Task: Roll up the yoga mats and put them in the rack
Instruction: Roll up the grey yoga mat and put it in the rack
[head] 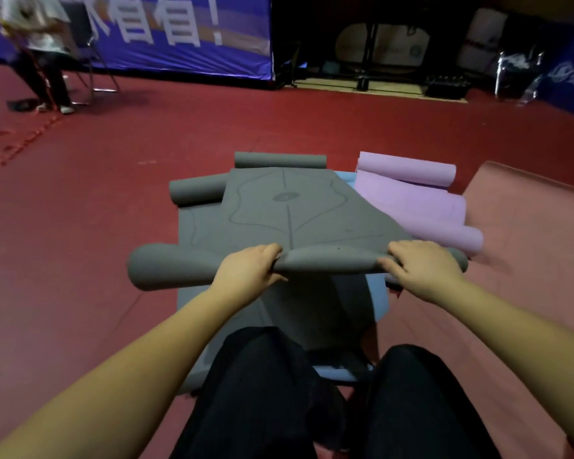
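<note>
A grey yoga mat with a printed line pattern lies stretched out in front of me, its near end curled into a roll. My left hand grips that roll left of its middle and my right hand grips it near its right end, fingers curled over the top. A second grey mat lies under it, with a rolled end at the far left. A blue mat shows beneath. A purple mat, curled at both ends, lies to the right. No rack is visible.
A pink mat lies flat on the red floor at the right. A person stands by a folding chair at the far left in front of a blue banner. Dark equipment stands at the back. My knees are below the mats.
</note>
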`<control>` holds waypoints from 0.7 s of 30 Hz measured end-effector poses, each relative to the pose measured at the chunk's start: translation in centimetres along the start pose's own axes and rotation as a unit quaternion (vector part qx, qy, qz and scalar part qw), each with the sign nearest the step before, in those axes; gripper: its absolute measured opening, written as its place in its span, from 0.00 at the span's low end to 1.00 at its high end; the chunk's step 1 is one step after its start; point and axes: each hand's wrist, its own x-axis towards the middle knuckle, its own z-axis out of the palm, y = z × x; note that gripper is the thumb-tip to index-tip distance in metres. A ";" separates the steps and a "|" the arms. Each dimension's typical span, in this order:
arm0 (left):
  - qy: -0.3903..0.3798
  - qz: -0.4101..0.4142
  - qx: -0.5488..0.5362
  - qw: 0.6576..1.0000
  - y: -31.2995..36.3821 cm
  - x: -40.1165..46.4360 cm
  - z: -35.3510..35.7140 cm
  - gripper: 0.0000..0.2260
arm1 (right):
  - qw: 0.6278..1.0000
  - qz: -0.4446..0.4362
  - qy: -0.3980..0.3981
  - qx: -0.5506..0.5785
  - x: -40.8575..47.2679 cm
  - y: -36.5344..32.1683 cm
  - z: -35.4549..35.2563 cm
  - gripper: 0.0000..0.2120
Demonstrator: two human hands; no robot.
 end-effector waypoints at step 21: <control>-0.183 -0.111 -0.021 0.977 4.7 -4.8 5.5 0.26 | 0.897 0.145 -0.357 0.217 -6.3 -0.4 4.7 0.34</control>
